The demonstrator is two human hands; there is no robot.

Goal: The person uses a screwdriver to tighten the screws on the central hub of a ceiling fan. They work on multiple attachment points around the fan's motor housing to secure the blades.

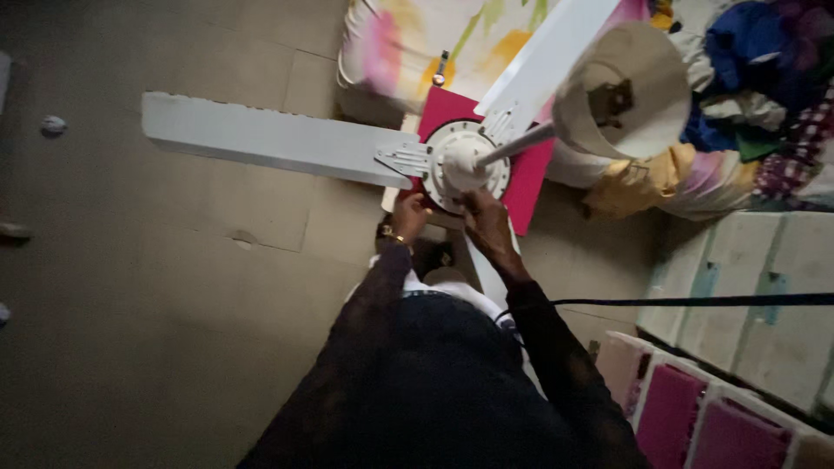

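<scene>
Left hand [408, 214] and right hand [480, 211] both closed in a grip on the round white ceiling-fan motor housing [466, 165], resting upon a pink square stool [527, 184]. Two white blades [269, 139] already attached; third blade position not visible.

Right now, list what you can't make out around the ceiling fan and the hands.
- Head view: fingertips of the left hand and right hand are hidden behind the fan motor, so each grip is unclear.
- The upper fan blade is cut off by the top edge.
- The third blade is hidden by the person's body.
</scene>
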